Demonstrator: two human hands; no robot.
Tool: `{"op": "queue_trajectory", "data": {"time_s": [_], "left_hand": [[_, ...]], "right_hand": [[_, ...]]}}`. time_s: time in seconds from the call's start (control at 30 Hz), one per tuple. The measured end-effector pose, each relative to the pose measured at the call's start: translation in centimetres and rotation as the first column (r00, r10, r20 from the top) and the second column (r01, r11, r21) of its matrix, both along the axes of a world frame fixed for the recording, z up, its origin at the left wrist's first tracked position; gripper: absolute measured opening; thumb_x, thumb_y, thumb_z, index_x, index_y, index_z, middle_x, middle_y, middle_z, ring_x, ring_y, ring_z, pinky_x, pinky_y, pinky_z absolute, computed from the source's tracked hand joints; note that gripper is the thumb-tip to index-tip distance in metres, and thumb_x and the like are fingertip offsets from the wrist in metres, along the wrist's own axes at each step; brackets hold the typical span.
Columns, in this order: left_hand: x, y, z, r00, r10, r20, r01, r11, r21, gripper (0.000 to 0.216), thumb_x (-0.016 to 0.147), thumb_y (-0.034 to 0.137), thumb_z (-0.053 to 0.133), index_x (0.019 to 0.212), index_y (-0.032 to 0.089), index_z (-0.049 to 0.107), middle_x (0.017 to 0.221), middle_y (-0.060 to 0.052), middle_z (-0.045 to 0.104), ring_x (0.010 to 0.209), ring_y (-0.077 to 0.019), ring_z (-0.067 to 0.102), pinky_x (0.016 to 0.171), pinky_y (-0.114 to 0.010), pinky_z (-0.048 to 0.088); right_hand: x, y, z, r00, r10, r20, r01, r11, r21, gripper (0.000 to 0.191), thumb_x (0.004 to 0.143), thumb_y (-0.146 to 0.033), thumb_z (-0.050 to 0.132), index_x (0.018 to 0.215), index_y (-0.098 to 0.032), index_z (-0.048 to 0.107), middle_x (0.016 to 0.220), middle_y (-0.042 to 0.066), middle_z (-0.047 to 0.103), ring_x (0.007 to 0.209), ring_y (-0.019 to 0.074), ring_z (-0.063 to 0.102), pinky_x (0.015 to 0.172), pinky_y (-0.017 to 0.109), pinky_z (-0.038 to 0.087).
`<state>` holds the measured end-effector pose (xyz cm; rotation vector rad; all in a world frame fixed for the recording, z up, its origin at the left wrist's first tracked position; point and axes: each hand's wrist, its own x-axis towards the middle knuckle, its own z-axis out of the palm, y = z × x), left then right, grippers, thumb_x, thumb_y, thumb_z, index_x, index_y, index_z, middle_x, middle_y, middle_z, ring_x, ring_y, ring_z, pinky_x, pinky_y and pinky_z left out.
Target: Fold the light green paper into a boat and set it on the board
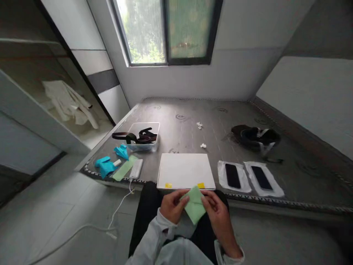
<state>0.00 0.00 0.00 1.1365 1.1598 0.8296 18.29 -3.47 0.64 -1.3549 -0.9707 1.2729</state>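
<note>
Light green folded paper sheet (195, 207) sits btwn both hands, over the lap, just short of the white flat board (185, 170) on the bed edge. Long axis runs diagonally, pointing down toward the body. Left hand (173, 207) pinches its left edge, right hand (217, 209) its right; both grips closed on it, equally near.

Both hands covered the green paper's (194, 208) side edges, so its full outline could not be told. The two white scraps (199, 125) far on the mattress (275, 117) were too small to identify. The forearms ran off the near edge.
</note>
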Motion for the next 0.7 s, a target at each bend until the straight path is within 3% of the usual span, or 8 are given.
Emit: {"op": "queue_trajectory", "data": {"time_s": [0.07, 0.13, 0.3, 0.37, 0.43, 0.53, 0.6, 0.7], "left_hand": [[0.2, -0.2, 0.0, 1.000, 0.024, -0.014, -0.024, 0.999, -0.035, 0.078, 0.070, 0.065, 0.066, 0.128, 0.013, 0.061, 0.076, -0.003, 0.071, 0.060, 0.0011, 0.050, 0.059, -0.010, 0.040], [0.4, -0.4, 0.2, 0.999, 0.041, -0.015, -0.042, 0.997, -0.063, 0.084, 0.069, 0.065, 0.067, 0.134, 0.013, 0.056, 0.065, 0.001, 0.065, 0.052, 0.0024, 0.040, 0.052, -0.011, 0.033], [0.9, -0.8, 1.1, 0.998, 0.067, 0.013, -0.065, 0.993, -0.099, 0.074, 0.068, 0.062, 0.070, 0.122, 0.011, 0.064, 0.063, 0.002, 0.064, 0.053, 0.0028, 0.042, 0.053, -0.010, 0.032], [1.0, -0.9, 1.0, 0.996, 0.084, -0.002, -0.084, 0.993, -0.080, 0.070, 0.070, 0.061, 0.068, 0.121, 0.013, 0.065, 0.062, 0.002, 0.064, 0.052, 0.0027, 0.042, 0.053, -0.010, 0.033], [1.0, -0.9, 0.8, 0.986, 0.152, -0.066, -0.154, 0.988, -0.016, 0.060, 0.072, 0.056, 0.068, 0.118, 0.017, 0.066, 0.072, 0.001, 0.070, 0.057, 0.0013, 0.049, 0.056, -0.010, 0.038], [1.0, -0.9, 0.6, 0.920, 0.332, -0.206, -0.279, 0.927, 0.250, 0.031, 0.073, 0.041, 0.072, 0.100, 0.025, 0.074, 0.100, -0.001, 0.075, 0.088, -0.0025, 0.065, 0.072, -0.010, 0.050], [1.0, -1.0, 0.6, 0.888, 0.380, -0.259, -0.257, 0.877, 0.405, 0.015, 0.073, 0.036, 0.073, 0.085, 0.027, 0.076, 0.102, 0.000, 0.074, 0.101, -0.0039, 0.065, 0.086, -0.012, 0.055], [1.2, -1.1, 0.9, 0.924, 0.271, -0.270, -0.144, 0.900, 0.411, 0.016, 0.078, 0.039, 0.067, 0.086, 0.030, 0.078, 0.097, 0.001, 0.076, 0.096, -0.0030, 0.069, 0.092, -0.012, 0.057]], "right_hand": [[-0.2, -0.2, 0.3, 0.999, -0.025, -0.026, 0.025, 1.000, -0.014, 0.067, 0.079, -0.059, 0.073, 0.124, -0.011, 0.057, 0.079, 0.006, 0.065, 0.074, 0.0163, 0.063, 0.066, 0.023, 0.051], [-0.2, -0.2, 0.5, 0.999, -0.016, -0.035, 0.014, 0.999, -0.037, 0.070, 0.078, -0.060, 0.074, 0.126, -0.012, 0.058, 0.079, 0.006, 0.066, 0.073, 0.0176, 0.064, 0.066, 0.024, 0.051], [-0.2, -0.1, 1.0, 0.996, 0.091, -0.002, -0.090, 0.990, -0.104, 0.055, 0.076, -0.063, 0.073, 0.095, -0.012, 0.068, 0.095, 0.015, 0.071, 0.082, 0.0254, 0.068, 0.075, 0.032, 0.054], [-0.3, -0.1, 1.0, 0.996, 0.087, -0.002, -0.087, 0.991, -0.099, 0.055, 0.078, -0.065, 0.070, 0.093, -0.012, 0.066, 0.093, 0.014, 0.071, 0.078, 0.0245, 0.068, 0.073, 0.032, 0.054], [-0.4, -0.2, 1.0, 0.998, 0.067, 0.002, -0.066, 0.995, -0.078, 0.054, 0.082, -0.064, 0.067, 0.096, -0.013, 0.062, 0.087, 0.013, 0.071, 0.072, 0.0221, 0.067, 0.067, 0.030, 0.054], [-0.8, -0.4, 0.8, 0.997, -0.012, 0.077, 0.011, 1.000, 0.019, 0.046, 0.085, -0.060, 0.066, 0.089, -0.015, 0.056, 0.077, 0.009, 0.069, 0.066, 0.0186, 0.065, 0.060, 0.025, 0.052], [-1.0, -0.4, 0.6, 0.992, -0.046, 0.115, 0.034, 0.994, 0.104, 0.041, 0.086, -0.055, 0.066, 0.080, -0.017, 0.052, 0.092, 0.013, 0.071, 0.083, 0.0209, 0.070, 0.072, 0.026, 0.056], [-1.3, -0.4, 0.2, 0.991, -0.018, 0.135, -0.005, 0.986, 0.167, 0.036, 0.090, -0.047, 0.065, 0.078, -0.017, 0.051, 0.136, 0.018, 0.059, 0.125, 0.0261, 0.059, 0.102, 0.033, 0.050]]}}
